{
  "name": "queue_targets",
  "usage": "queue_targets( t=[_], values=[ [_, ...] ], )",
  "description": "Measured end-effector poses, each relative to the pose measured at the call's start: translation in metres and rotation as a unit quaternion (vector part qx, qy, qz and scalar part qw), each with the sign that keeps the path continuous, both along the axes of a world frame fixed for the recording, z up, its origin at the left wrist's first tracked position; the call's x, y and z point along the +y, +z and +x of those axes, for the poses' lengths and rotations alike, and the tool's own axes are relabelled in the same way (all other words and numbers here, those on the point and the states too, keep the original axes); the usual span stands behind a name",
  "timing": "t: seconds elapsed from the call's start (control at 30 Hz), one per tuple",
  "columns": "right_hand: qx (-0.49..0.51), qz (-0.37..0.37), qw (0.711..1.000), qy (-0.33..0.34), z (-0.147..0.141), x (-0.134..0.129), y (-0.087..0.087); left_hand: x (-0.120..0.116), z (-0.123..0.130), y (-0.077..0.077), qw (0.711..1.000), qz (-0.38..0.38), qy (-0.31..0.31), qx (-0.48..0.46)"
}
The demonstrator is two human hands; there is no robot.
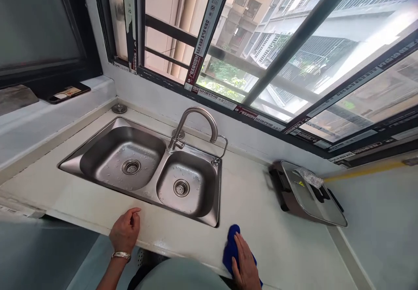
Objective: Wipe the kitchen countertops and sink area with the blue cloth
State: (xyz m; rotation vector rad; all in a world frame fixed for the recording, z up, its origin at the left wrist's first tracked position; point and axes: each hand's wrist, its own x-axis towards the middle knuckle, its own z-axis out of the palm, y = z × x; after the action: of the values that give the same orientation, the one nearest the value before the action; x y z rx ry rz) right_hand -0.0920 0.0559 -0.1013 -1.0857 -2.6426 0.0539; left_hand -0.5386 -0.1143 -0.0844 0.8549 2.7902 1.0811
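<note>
My right hand point(245, 261) presses a blue cloth point(231, 248) onto the white countertop point(186, 233), just right of the sink's front corner. Its fingers lie over the cloth, which shows at both sides of the hand. My left hand point(126, 229) rests at the counter's front edge, below the larger basin, with the fingers curled in and nothing visible in them. A bracelet circles that wrist. Between and beyond both hands is the steel double sink point(147, 193), with water drops in both basins.
A curved faucet point(196, 110) rises behind the sink, beside a thin bent spout point(225, 146). To the right stands an electric pan with a glass lid point(308, 194), near the wall. A phone point(69, 93) lies on the left ledge. Framed windows point(228, 63) line the back.
</note>
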Motion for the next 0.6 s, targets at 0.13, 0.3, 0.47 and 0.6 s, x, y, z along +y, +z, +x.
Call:
queue_targets(
  t=[0.13, 0.3, 0.47, 0.6],
  values=[
    [-0.014, -0.012, 0.999, -0.031, -0.001, -0.007, 0.001, -0.002, -0.001, -0.005, 0.998, 0.019, -0.029, 0.051],
    [-0.004, 0.01, 0.997, -0.081, -0.043, 0.025, -0.001, 0.0, -0.001, -0.005, 0.995, 0.015, -0.051, 0.088],
    [0.029, 0.055, 0.989, -0.131, -0.095, 0.08, -0.009, 0.002, 0.001, -0.004, 0.994, -0.01, -0.029, 0.1],
    [0.016, 0.051, 0.988, -0.147, -0.124, 0.115, -0.01, 0.002, 0.001, -0.004, 0.996, -0.02, -0.01, 0.086]
  ],
)
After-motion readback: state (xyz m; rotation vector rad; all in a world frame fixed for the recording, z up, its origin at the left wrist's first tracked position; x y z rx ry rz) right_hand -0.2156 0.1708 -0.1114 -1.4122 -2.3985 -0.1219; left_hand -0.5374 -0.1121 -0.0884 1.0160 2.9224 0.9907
